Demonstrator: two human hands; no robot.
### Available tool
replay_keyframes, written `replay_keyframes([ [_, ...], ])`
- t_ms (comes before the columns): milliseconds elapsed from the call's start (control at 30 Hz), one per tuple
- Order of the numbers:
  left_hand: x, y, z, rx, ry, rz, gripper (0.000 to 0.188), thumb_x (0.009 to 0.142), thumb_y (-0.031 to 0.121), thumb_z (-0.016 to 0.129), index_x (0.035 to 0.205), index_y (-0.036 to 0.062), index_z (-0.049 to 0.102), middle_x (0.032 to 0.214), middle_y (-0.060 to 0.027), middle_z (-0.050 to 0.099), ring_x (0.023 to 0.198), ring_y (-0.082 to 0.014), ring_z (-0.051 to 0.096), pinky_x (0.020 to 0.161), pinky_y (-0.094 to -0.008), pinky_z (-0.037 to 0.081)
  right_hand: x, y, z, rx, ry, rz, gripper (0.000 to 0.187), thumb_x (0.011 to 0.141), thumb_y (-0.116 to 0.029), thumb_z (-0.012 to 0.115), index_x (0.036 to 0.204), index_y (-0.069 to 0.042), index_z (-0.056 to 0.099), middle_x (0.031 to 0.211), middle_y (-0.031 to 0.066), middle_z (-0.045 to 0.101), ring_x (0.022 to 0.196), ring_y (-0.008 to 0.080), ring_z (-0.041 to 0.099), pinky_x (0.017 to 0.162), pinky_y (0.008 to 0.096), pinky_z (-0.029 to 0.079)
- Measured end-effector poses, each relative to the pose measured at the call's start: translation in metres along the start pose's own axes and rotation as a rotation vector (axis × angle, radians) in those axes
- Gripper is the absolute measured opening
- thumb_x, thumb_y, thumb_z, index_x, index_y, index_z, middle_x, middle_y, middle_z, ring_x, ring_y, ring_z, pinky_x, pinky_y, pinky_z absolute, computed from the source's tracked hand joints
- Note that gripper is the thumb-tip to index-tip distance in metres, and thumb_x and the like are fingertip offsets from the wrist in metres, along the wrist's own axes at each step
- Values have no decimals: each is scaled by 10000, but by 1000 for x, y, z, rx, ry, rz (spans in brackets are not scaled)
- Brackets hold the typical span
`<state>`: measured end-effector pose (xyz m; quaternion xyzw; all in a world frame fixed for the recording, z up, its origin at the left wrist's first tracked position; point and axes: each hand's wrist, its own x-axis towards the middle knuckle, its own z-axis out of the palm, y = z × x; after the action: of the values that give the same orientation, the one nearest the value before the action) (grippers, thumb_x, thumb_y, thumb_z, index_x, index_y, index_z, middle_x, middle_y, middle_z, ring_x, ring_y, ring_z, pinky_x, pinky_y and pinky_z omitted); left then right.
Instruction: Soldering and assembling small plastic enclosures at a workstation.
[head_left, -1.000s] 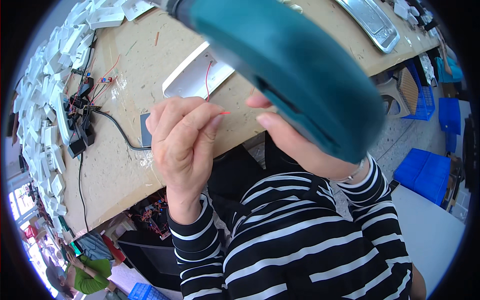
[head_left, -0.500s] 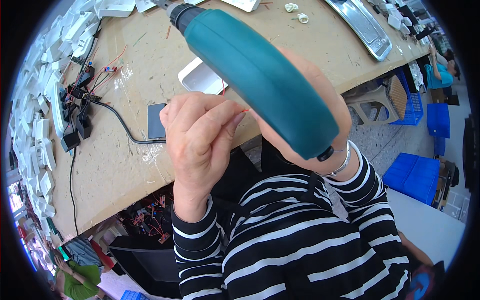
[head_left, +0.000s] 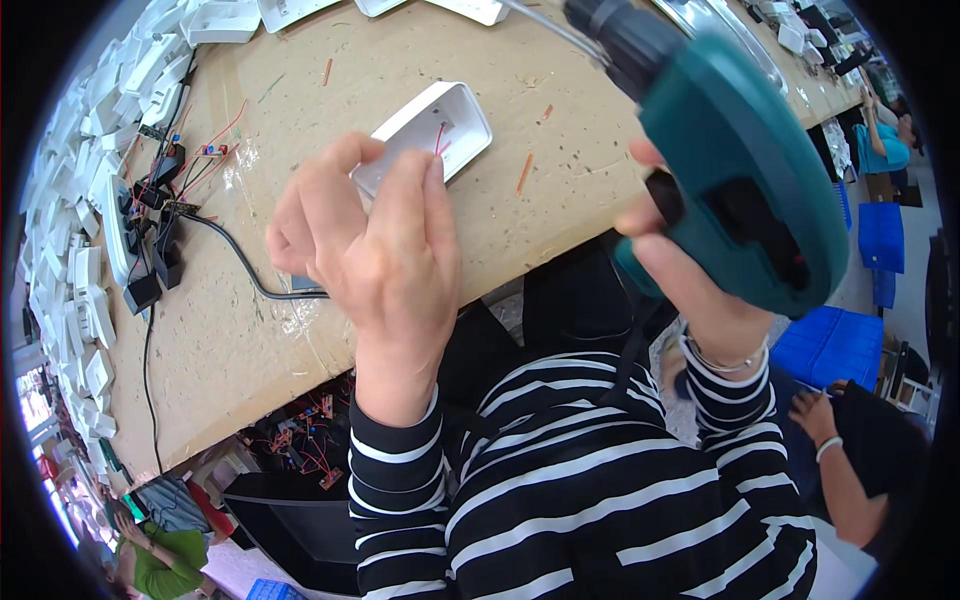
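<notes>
From my end: left hand [head_left: 375, 245] is over the near edge of the white plastic housing [head_left: 405, 122], back of the hand up. I see its index finger and thumb tips pressed together; another finger is bent and stands apart from that pair. The red wire [head_left: 441, 136] rises out of the housing interior and meets those two tips. I can't tell whether it is actually pinched or just lies behind them.

Right hand [head_left: 697, 290] has the teal power drill [head_left: 745, 130], fingers curled round the grip, part of them hidden by the drill body. Black chuck [head_left: 640, 50] points up-left, with a long silver bit [head_left: 550, 24] in it. I read the drill as held above the bench and well apart from the housing.

Housing lies tilted on the tan workbench [head_left: 570, 185], open side up, in front of the left hand. Thin orange-brown strip [head_left: 525, 173] sits to its right. Left of the hand I have a black cable [head_left: 245, 262] running to a cluster of black blocks [head_left: 142, 290] and wired boards. Beyond that, a pile of white housings [head_left: 92, 285] lines the bench's left side.
</notes>
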<state>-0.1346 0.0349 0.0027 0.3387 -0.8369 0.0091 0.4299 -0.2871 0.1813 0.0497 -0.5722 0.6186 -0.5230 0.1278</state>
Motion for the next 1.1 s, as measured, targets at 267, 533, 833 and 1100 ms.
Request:
replay_keyframes([
  [267,9,-5,26,120,-98,-6,40,767,119,695,768,81,682,1012,-5,586,972,-202,552,952,-466,296,-56,14,-45,251,-94,381,539,790,24,700,1286,74,495,1131,199,641,947,214,674,798,299,546],
  [533,11,0,31,158,-120,-9,63,792,102,676,755,51,673,991,-29,571,930,-197,558,975,-451,308,-59,33,-39,238,-93,301,557,755,43,739,1249,119,494,1052,204,673,909,228,707,744,291,579],
  [833,9,-1,37,148,-87,-14,72,772,81,668,726,27,656,989,-59,579,932,-217,548,894,-398,333,-48,41,-34,273,-161,333,533,768,40,728,1250,96,508,1056,188,670,902,210,705,743,287,577],
  [1100,13,3,37,78,-107,-101,65,753,79,675,746,14,680,976,-77,579,934,-245,543,872,-398,356,-40,44,-28,360,-130,381,502,774,39,727,1231,94,527,1039,167,672,898,195,701,748,275,574],
])
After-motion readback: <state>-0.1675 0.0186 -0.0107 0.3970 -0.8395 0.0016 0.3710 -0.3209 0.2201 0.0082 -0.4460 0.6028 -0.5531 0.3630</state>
